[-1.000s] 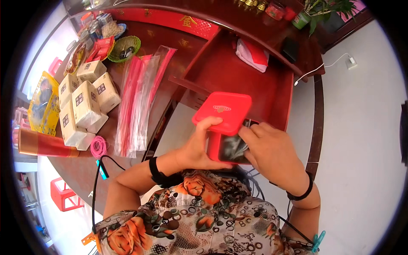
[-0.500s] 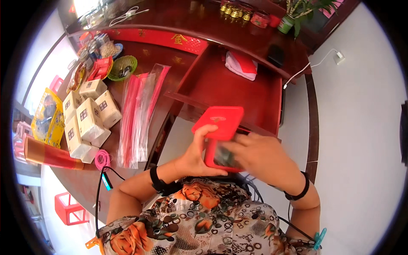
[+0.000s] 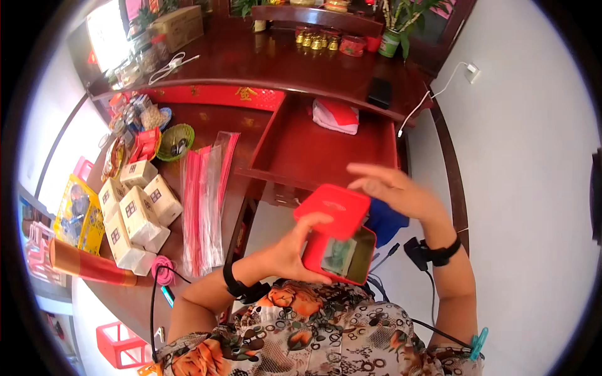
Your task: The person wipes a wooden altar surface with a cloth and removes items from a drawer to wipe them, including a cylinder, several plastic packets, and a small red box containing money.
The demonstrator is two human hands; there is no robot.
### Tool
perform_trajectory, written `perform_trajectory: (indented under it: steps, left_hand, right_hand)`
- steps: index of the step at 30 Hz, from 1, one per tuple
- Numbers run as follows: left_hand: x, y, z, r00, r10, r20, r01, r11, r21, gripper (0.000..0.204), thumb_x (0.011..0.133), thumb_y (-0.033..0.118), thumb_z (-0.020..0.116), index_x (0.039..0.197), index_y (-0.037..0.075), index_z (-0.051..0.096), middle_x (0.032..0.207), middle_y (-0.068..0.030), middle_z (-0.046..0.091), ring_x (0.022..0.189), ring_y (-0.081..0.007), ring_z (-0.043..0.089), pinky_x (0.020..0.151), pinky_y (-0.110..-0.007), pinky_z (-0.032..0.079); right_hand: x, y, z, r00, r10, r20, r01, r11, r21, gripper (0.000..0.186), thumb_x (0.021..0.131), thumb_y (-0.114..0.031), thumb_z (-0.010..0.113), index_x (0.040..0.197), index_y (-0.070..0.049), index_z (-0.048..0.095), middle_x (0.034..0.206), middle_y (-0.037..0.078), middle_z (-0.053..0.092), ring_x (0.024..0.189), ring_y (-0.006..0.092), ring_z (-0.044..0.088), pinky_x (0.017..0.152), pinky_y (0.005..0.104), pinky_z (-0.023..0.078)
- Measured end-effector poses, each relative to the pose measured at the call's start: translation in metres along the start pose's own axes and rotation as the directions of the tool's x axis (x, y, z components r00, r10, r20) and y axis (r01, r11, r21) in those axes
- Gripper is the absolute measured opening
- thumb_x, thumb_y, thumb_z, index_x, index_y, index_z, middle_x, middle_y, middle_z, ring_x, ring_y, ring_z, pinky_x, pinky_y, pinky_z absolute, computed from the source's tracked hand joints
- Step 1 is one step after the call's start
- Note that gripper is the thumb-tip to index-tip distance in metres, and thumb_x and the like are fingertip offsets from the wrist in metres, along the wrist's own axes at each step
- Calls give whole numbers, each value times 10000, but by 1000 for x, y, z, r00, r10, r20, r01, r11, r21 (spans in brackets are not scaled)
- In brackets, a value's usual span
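My left hand grips a red tin box by its left side, with the thumb on the red lid. The lid sits tilted over the far part of the tin box, whose near part is uncovered. Inside, against a golden-green wall, lies greenish printed paper that looks like banknotes. My right hand is raised just beyond the lid on the right, its fingers stretched out and slightly blurred, with nothing visible in them. Beyond both hands a drawer stands pulled out, holding a folded pink cloth with a red piece on it.
On the table to the left are several tissue packs, long pink-and-clear plastic sleeves, a green basket and a pink cord coil. A red stool stands lower left. A white cable hangs beside the cabinet's right end.
My right hand has come out of the tin box and moved up and away, its fingers now extended. The greenish paper inside shows more clearly. The view has shifted, revealing more of the cabinet top.
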State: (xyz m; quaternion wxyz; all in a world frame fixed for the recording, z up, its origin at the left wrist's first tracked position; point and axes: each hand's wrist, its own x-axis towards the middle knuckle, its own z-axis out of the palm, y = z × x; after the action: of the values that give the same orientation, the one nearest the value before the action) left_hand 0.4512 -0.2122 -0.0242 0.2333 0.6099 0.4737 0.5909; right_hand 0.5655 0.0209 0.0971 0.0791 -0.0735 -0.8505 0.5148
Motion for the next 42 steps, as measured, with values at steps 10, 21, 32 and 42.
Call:
perform_trajectory:
  steps: [10, 21, 32, 42]
  left_hand:
    - [12, 15, -8, 994, -5, -112, -5, 996, -93, 1329, 597, 213, 935, 1532, 81, 1, 1489, -192, 292, 1386, -287, 313, 1121, -411, 284]
    - [10, 17, -29, 993, -72, -91, 81, 992, 97, 1115, 634, 309, 900, 1515, 102, 250, 1514, -165, 239, 1421, -303, 232, 1142, -435, 224]
    - [-7, 4, -34, 878, -282, -388, 149, 929, -339, 711, 721, 228, 832, 1311, 103, 457, 1463, -110, 322, 1325, -216, 371, 1079, -359, 324]
    - [-22, 24, -24, 895, -221, -388, 199, 975, -97, 936, 667, 302, 885, 1382, 93, 319, 1371, -106, 392, 1246, -206, 442, 1013, -371, 416]
  right_hand:
    - [-5, 37, -3, 961, 40, 275, -145, 915, 377, 505, 857, -142, 704, 1322, -17, 555, 1088, 70, 663, 979, 112, 589, 886, 277, 472]
    - [2, 46, 20, 903, -45, 428, -101, 945, 311, 567, 857, -176, 710, 1379, -64, 521, 979, -23, 595, 885, 90, 519, 859, 253, 428]
    - [3, 8, 42, 911, -306, 276, 344, 933, -102, 770, 764, -264, 780, 1427, -76, 437, 1369, 141, 494, 1264, 283, 486, 1035, 364, 396]
    - [4, 8, 67, 951, -281, 128, 304, 928, -216, 859, 631, -167, 823, 1375, -84, 402, 1294, 174, 527, 1102, 332, 599, 901, 389, 511]
